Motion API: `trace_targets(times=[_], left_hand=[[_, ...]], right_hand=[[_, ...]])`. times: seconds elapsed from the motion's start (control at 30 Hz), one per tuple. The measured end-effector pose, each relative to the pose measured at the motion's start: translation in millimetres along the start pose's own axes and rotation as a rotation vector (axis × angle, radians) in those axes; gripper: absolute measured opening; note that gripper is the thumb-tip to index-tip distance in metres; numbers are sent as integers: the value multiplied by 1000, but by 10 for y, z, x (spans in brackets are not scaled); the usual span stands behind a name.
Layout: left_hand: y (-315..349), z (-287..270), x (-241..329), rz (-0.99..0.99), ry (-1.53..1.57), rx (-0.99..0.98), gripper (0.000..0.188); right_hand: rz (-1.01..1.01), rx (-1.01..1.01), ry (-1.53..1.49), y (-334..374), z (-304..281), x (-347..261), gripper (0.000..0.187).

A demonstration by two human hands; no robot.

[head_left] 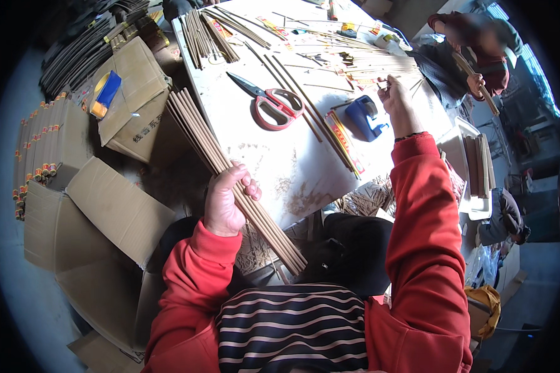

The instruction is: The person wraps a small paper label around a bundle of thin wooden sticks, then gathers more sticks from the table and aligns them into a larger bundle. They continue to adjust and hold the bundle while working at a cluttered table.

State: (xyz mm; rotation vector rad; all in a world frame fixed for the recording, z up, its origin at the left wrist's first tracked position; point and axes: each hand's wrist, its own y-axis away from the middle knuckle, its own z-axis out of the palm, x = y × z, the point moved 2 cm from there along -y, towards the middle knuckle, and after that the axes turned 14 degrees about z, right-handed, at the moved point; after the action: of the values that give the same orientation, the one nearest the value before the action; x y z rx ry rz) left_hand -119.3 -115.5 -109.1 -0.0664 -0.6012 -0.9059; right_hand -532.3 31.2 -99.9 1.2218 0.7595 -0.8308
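My left hand (225, 199) is wrapped round a bundle of long brown incense sticks (196, 127), tilted across the table's near edge. Farther forward, my right hand (397, 102) reaches over the table, its fingers pinched together beside a spread of thin sticks (386, 64). What the pinch holds, if anything, is too small to make out. Just left of the right wrist stands a blue tape dispenser (365, 118). Red-handled scissors (274, 109) lie spread between my hands. Next to them, several long sticks (311, 105) run alongside a red and yellow printed strip (345, 140).
The white table (255, 155) carries more sticks (206, 37) at its far left. Cardboard boxes (121, 193) stand at my left, one with a blue-and-yellow tape roll (106, 93) on it. Across the table at right, another person (479, 56) holds sticks. A white tub (479, 205) sits at right.
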Motion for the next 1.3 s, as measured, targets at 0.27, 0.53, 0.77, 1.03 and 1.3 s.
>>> trace_targets(times=[0.27, 0.53, 0.77, 1.03, 1.3], left_hand=[[-33, 23, -16, -5, 4, 4, 6], [-28, 14, 8, 30, 7, -24, 6], [42, 17, 47, 86, -4, -56, 6], [94, 115, 169, -89, 208, -169, 11], [54, 86, 269, 161, -81, -76, 14]], right_hand=[[53, 59, 69, -46, -7, -61, 22], [-571, 64, 797, 813, 75, 14, 36], [82, -985, 907, 2907, 301, 1346, 72], [888, -1090, 358, 3517, 307, 1773, 15], [373, -816, 801, 3538, 282, 1819, 25]])
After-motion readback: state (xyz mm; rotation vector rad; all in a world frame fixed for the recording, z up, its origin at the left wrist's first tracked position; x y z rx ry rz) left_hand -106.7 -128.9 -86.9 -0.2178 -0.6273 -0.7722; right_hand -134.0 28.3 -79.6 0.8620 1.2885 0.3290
